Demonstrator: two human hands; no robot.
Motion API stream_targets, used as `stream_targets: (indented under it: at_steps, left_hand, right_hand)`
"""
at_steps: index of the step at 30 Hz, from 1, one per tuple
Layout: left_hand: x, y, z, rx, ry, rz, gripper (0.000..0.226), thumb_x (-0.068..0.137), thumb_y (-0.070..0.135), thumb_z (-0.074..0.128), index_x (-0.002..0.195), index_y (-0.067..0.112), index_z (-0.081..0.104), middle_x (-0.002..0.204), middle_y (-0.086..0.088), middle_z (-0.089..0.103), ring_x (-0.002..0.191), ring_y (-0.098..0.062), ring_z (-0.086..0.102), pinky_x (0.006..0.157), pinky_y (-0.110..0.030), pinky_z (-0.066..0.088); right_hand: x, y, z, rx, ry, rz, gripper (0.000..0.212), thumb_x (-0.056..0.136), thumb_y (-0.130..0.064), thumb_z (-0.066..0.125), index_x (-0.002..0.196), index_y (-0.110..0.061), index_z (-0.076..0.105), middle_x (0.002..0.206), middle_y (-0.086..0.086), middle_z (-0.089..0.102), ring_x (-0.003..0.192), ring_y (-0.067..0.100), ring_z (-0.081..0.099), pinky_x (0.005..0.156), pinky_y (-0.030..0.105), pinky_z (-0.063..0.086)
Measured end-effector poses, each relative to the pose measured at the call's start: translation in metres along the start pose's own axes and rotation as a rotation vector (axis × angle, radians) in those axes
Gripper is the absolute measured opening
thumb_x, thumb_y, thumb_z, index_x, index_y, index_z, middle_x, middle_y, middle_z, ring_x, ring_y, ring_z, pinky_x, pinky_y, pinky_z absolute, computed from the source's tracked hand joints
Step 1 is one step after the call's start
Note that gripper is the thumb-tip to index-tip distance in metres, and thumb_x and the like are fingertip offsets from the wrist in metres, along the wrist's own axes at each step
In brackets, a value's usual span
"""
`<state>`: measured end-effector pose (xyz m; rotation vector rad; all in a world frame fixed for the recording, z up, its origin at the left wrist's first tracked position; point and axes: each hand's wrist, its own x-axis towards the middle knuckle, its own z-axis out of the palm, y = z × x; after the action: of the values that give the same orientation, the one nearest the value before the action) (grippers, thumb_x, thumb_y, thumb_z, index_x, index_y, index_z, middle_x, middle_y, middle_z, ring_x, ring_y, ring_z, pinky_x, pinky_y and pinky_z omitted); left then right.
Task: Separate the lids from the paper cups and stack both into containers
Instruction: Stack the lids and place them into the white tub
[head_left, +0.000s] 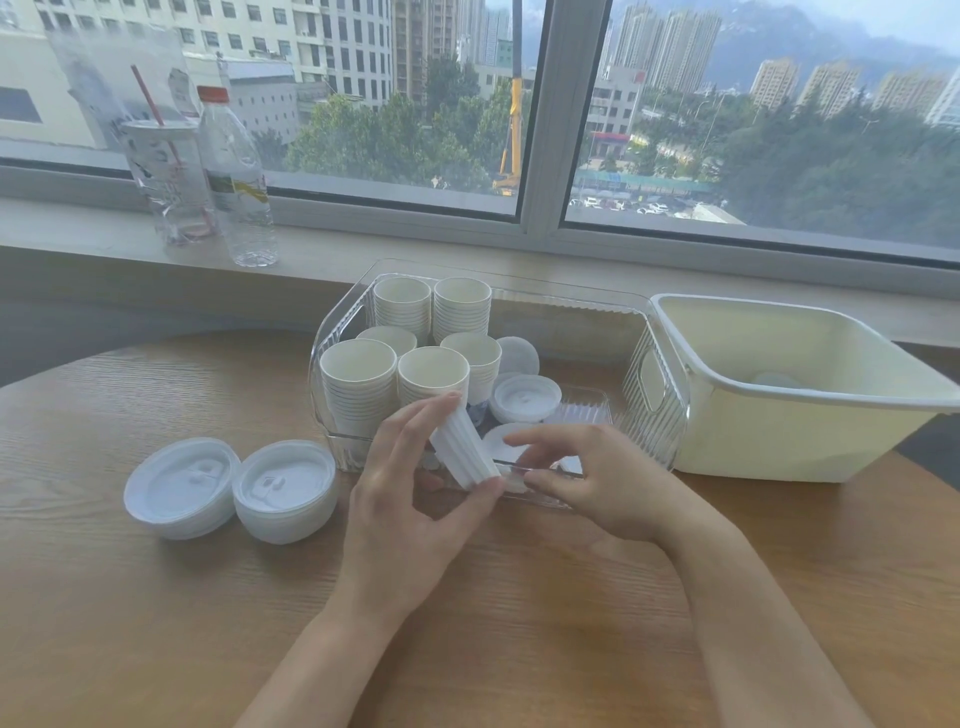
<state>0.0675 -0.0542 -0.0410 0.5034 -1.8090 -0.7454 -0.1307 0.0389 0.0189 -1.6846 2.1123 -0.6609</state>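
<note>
Here, your left hand (400, 499) grips a white ribbed paper cup (461, 441), tilted just above the near wall of the clear bin (655, 374), while your right hand's (597, 483) fingers curl at its lower end, apparently on the lid, though that contact is hard to make out. You seem to be mid-separation: next, likely work the lid free, nest the cup onto a cup stack (358, 384) inside the bin, and add the lid to the lid stacks (283, 491) on the table (156, 623).
</note>
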Motion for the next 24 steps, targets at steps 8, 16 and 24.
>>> stream_targets:
  at_steps: [8,16,24]
  left_hand:
    - [-0.001,-0.002,0.000,0.014,-0.024,-0.017,0.074,0.081,0.026,0.091,0.146,0.029,0.056,0.144,0.014,0.054,0.128,-0.021,0.059,0.090,-0.045,0.061]
    - [-0.002,-0.001,0.001,-0.048,-0.014,-0.074,0.077,0.080,0.030,0.092,0.147,0.035,0.053,0.143,0.013,0.056,0.126,-0.024,0.061,0.096,-0.048,0.059]
    - [-0.002,-0.002,0.001,-0.069,-0.011,-0.051,0.082,0.082,0.036,0.087,0.153,0.033,0.048,0.142,0.010,0.057,0.125,-0.028,0.062,0.092,-0.046,0.060]
  right_hand:
    - [0.000,0.009,-0.009,0.150,0.149,-0.090,0.035,0.095,-0.016,0.075,0.121,-0.040,0.073,0.096,-0.018,0.073,0.100,0.004,0.066,0.091,0.018,0.048]
    - [0.000,-0.010,-0.007,0.485,0.272,-0.190,0.014,0.084,-0.010,0.086,0.095,-0.016,0.080,0.091,0.001,0.078,0.091,0.022,0.073,0.088,0.041,0.060]
    - [-0.003,-0.021,0.000,0.578,0.076,-0.265,0.012,0.092,-0.010,0.079,0.104,-0.008,0.078,0.101,0.013,0.077,0.102,0.030,0.073,0.098,0.046,0.058]
